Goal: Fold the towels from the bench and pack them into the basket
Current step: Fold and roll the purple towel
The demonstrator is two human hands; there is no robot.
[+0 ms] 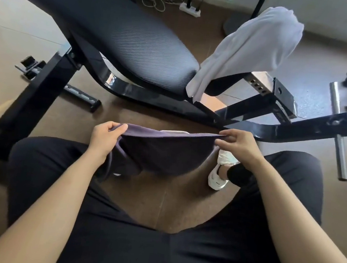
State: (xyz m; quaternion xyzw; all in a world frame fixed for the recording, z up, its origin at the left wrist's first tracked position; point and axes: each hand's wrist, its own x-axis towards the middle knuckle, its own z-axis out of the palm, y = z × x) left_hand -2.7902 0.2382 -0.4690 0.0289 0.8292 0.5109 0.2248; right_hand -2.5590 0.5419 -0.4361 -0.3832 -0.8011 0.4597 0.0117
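Your left hand [105, 137] and right hand [239, 147] each pinch a top corner of the dark purple cloth towel [162, 149]. It is held taut between them just in front of the black padded metal-frame bench [123, 31], its body sagging above the brown matte floor [161, 194] between your knees. The white cloth towel [247, 51] hangs draped over the bench's seat end. Behind the bench, near the wall, a white power strip [189, 8] with black plugs lies on the floor beside tangled cables. Your white shoe [219, 179] sits on the floor in front of the bench frame, below your right hand.
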